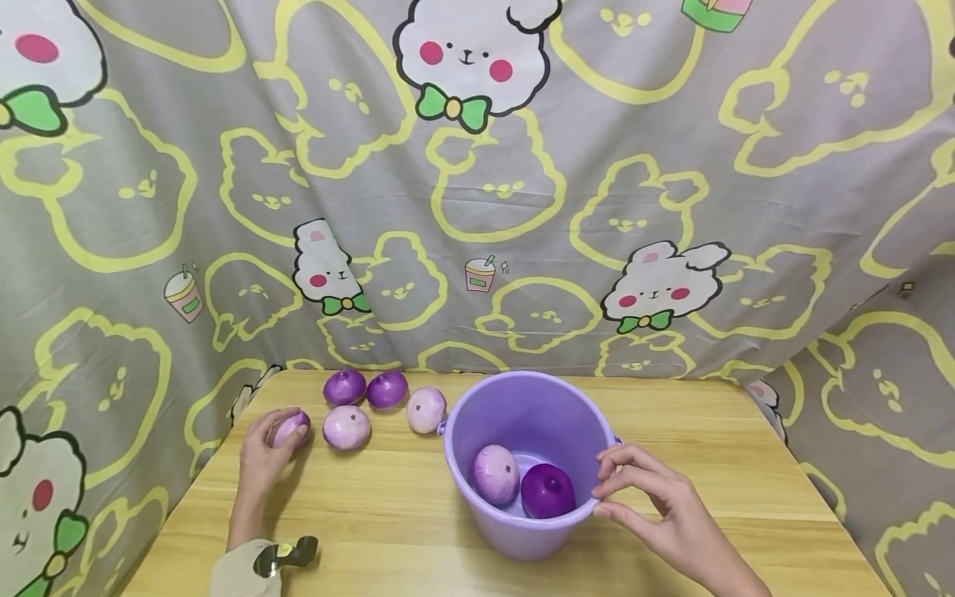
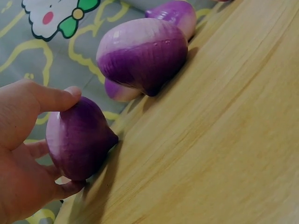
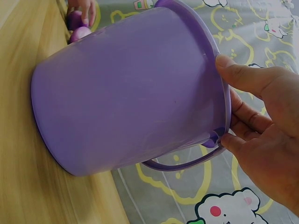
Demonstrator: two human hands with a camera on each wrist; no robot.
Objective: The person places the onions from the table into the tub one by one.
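At the left of the table, my left hand [image 1: 263, 452] grips a purple onion [image 2: 81, 140] between thumb and fingers. Its pointed dark tip faces the wood in the left wrist view, and it stands at or very near the tabletop. On the right, my right hand [image 1: 660, 497] pinches the rim of a purple bucket [image 3: 126, 93], thumb on the outer side. Inside the bucket lie two onions: a pale one [image 1: 496, 475] and a dark purple one [image 1: 548, 491]. Just right of my left hand is a pale onion [image 1: 346, 428].
Two dark onions [image 1: 344, 387] sit side by side near the table's back edge. Another pale onion [image 1: 427, 410] is close to the bucket's left side. The bucket's handle [image 3: 187, 164] hangs down at its far side. A patterned curtain [image 1: 477, 207] encloses the wooden table [image 1: 388, 514].
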